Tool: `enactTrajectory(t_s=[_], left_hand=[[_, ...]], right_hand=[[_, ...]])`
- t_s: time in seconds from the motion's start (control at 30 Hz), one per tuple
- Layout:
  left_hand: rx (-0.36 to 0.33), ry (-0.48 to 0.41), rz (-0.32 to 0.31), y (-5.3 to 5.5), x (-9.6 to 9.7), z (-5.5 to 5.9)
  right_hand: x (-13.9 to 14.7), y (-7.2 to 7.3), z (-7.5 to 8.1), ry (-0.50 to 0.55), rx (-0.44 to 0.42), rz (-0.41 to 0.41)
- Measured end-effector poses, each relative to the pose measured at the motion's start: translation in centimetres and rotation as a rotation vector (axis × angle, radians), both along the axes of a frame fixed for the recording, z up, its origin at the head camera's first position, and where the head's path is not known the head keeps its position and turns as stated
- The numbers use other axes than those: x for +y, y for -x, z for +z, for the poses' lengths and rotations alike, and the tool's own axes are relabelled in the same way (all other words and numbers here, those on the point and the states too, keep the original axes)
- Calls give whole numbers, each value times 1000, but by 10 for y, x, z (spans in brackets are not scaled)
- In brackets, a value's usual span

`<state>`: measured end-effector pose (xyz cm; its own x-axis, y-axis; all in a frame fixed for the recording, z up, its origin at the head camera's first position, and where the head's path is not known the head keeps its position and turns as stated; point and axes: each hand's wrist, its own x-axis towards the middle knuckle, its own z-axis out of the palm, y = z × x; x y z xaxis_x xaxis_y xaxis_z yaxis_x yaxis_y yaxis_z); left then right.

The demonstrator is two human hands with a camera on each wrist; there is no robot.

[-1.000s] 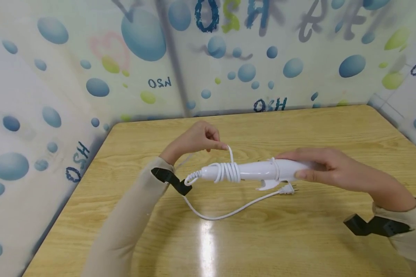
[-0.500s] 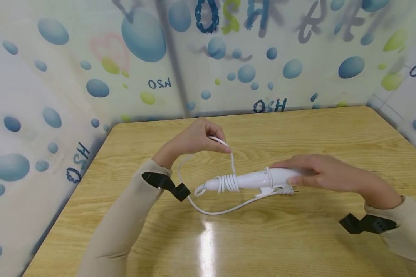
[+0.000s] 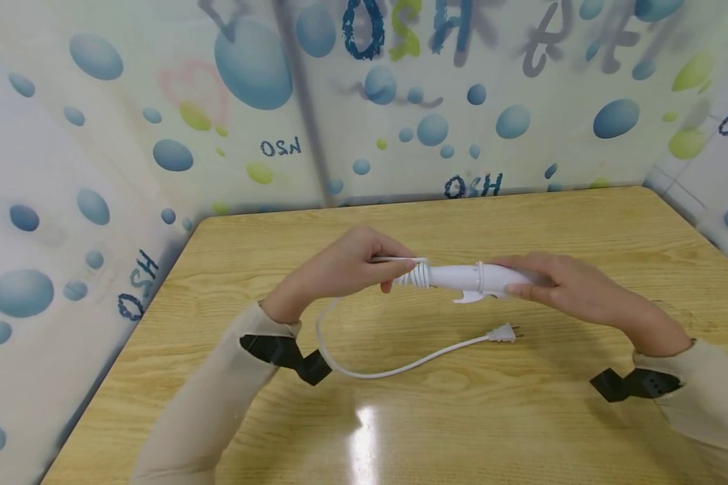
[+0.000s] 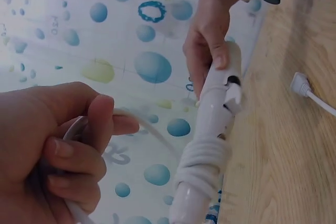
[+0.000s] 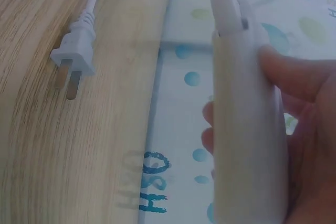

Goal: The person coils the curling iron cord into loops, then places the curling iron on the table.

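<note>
A white curling iron (image 3: 453,278) is held level above the table, its lever (image 3: 470,296) pointing down. My right hand (image 3: 573,289) grips its thick end, thumb on the near side. White cord is wound in several turns (image 4: 202,166) round the narrower end. My left hand (image 3: 354,266) pinches the cord beside those turns, and more cord runs through its curled fingers (image 4: 79,158). In the head view this hand hides the iron's left end. The loose cord (image 3: 376,375) hangs down to the table and ends in a two-pin plug (image 3: 501,333).
The wooden table (image 3: 522,417) stretches under both hands, with its back edge against a patterned curtain (image 3: 437,128). Black camera mounts (image 3: 285,353) are strapped on both wrists. The plug lies below the iron.
Both hands have shifted; the iron first dipped, then rose clear of the plug. My left hand has come down with the cord, close to the windings, and now covers the iron's left end.
</note>
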<state>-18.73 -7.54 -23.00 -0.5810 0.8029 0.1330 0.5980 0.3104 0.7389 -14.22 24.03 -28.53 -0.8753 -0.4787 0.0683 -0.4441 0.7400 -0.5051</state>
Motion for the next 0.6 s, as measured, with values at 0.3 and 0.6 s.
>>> enactTrajectory(t_s=[0.3, 0.6], left_hand=[[-44, -78, 45, -8, 9, -15], [35, -98, 103, -14, 16, -21]], right_hand=[[-5, 5, 0, -70, 278, -179], [-13, 1, 2, -38, 371, -255]])
